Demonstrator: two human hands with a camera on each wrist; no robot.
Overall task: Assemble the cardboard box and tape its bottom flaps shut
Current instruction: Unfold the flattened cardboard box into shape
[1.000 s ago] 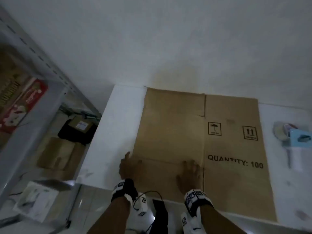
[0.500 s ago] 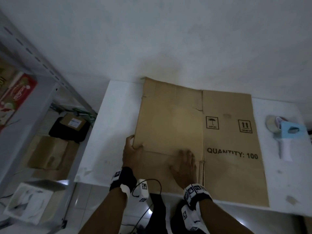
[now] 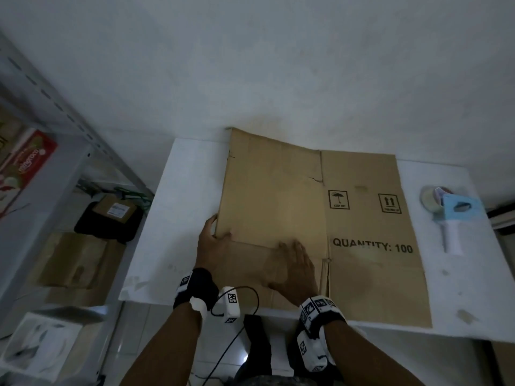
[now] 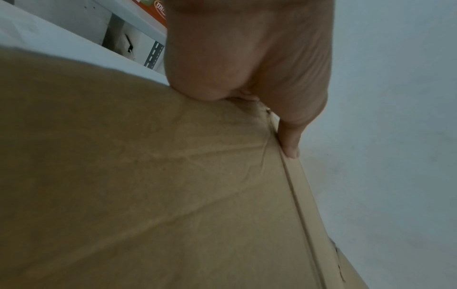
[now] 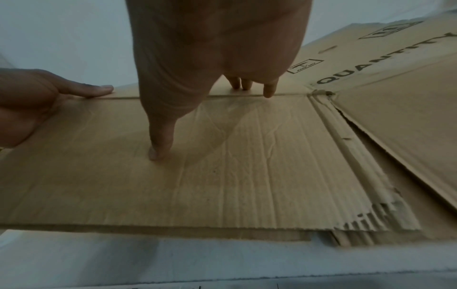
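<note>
A flattened brown cardboard box (image 3: 278,196) printed "QUANTITY: 100" lies on the white table (image 3: 172,218). My left hand (image 3: 217,232) grips its left edge, thumb on top and fingers curled round the side; the left wrist view shows the hand (image 4: 247,58) against the cardboard (image 4: 148,195). My right hand (image 3: 292,254) lies flat on the near flap, fingers straight, pressing down. In the right wrist view its fingertips (image 5: 158,152) touch the flap (image 5: 247,166), with the left hand (image 5: 29,101) beside it. A tape dispenser (image 3: 451,215) with a blue body lies to the right of the box.
A metal shelf rack (image 3: 41,162) with a red package stands at the left. Cartons and a black bag (image 3: 108,218) lie on the floor beside the table. A white wall rises right behind the table's far edge.
My left hand has gone from lying by the box's left edge to gripping that edge a little farther up. The right hand stays flat on the flap.
</note>
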